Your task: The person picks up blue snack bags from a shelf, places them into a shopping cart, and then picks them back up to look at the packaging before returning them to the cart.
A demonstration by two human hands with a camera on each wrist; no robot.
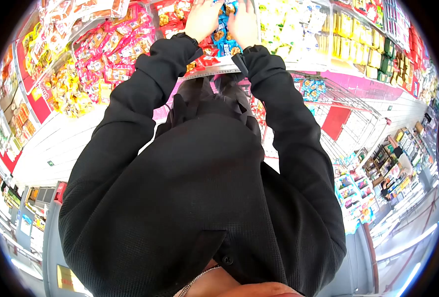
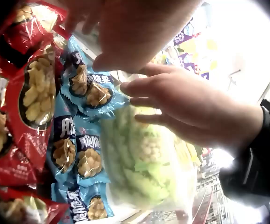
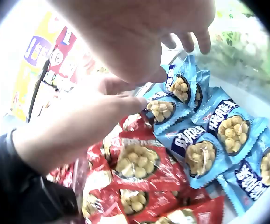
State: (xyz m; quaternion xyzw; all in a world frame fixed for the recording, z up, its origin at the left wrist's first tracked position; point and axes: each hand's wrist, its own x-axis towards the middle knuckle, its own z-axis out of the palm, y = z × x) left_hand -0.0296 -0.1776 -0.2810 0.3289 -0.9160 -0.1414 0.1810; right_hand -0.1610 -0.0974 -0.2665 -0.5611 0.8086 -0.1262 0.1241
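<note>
Both hands are over a shop bin of small snack packets. My left hand (image 1: 203, 21) is above the line between red packets (image 1: 210, 51) and blue packets (image 1: 228, 48), its thumb close to the upper blue ones in the right wrist view. Opposite it, my right hand (image 1: 243, 25) reaches in from the right, fingers extended toward the same blue packets. The left wrist view shows its fingertips beside a blue packet (image 2: 99, 95) with a picture of nut-like pieces. Neither hand has a packet visible in its grasp. Red packets (image 3: 139, 163) lie below the left hand in the right wrist view.
Pink-red packets (image 1: 118, 44) and yellow packets (image 1: 68, 89) fill bins to the left. Green and white bags (image 1: 281, 27) lie right of the blue ones, behind a clear divider. A wire frame with a red panel (image 1: 336, 122) stands below the shelf at right.
</note>
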